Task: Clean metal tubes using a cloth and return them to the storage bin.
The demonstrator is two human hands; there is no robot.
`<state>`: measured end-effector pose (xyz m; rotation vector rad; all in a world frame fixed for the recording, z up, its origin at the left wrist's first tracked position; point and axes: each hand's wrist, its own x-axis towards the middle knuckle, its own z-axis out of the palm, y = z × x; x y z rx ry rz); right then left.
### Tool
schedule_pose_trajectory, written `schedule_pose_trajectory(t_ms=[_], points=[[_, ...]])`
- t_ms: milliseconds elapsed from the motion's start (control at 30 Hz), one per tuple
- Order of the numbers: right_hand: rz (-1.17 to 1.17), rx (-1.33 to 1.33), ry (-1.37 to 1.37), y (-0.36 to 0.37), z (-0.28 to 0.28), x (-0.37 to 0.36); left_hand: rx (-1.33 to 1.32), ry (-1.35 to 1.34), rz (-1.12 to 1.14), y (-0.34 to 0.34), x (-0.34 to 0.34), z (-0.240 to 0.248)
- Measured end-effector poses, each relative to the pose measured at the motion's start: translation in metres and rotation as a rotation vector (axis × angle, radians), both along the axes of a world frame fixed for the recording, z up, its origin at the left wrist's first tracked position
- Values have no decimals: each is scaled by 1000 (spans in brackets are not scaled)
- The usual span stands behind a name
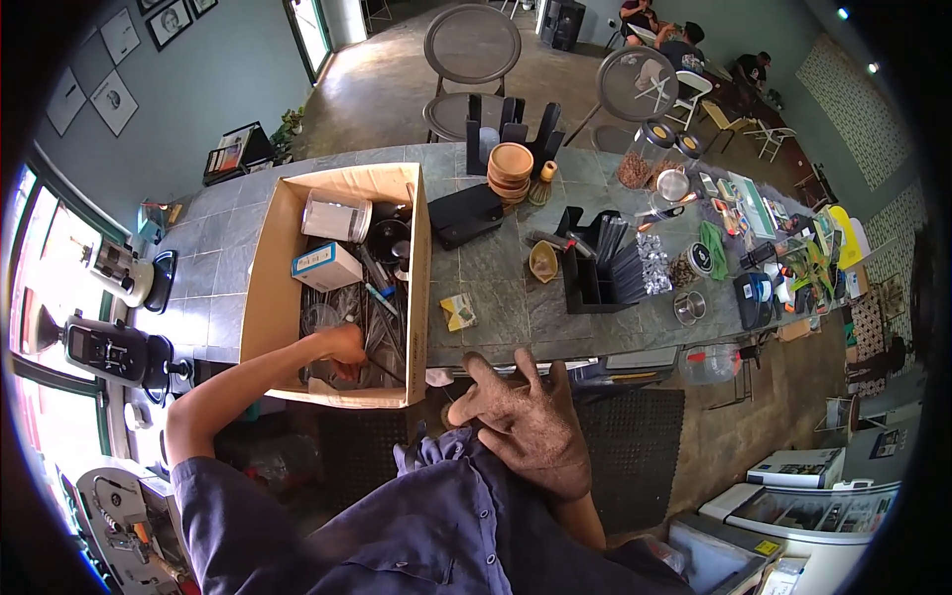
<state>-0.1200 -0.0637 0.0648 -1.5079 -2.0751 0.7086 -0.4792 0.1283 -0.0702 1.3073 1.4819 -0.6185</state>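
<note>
My bare left hand (343, 349) reaches over the near edge into a cardboard box (260, 288) on the counter. Its fingers curl downward among thin metal utensils and clear plastic pieces; what they grip, if anything, is hidden. Inside the box are a clear jar with a pale lid (335, 215), a small white and blue carton (327, 266), a black round-lidded vessel (389, 240) and a blue marker-like stick (381, 299). My right hand (528, 421), in a brown dusty work glove, hangs before the counter's front edge, fingers spread and holding nothing.
On the tiled counter (496, 322) stand a black organizer (592, 288), stacked clay bowls (510, 169), a yellow packet (458, 311), a small tan bowl (542, 260) and glass jars (645, 154). Coffee grinders (114, 347) stand at left. Several people (679, 48) sit far off.
</note>
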Motion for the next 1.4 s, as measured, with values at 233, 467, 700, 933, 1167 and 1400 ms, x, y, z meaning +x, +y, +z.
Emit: schedule_pose_trajectory(t_ms=[233,467,700,933,1167,1400], points=[[-3,46,-155,11,13,-16,806,82,-377,-49,11,137],[-60,53,-80,24,20,-36,919,-574,414,-136,73,192],[-144,-33,-73,30,14,-53,603,-1017,438,-159,144,158],[-31,91,127,28,3,-33,691,-989,449,-172,167,151],[-158,226,-269,27,33,-29,754,-967,354,-168,175,141],[-73,166,-306,27,25,-23,698,-969,343,-171,176,142]])
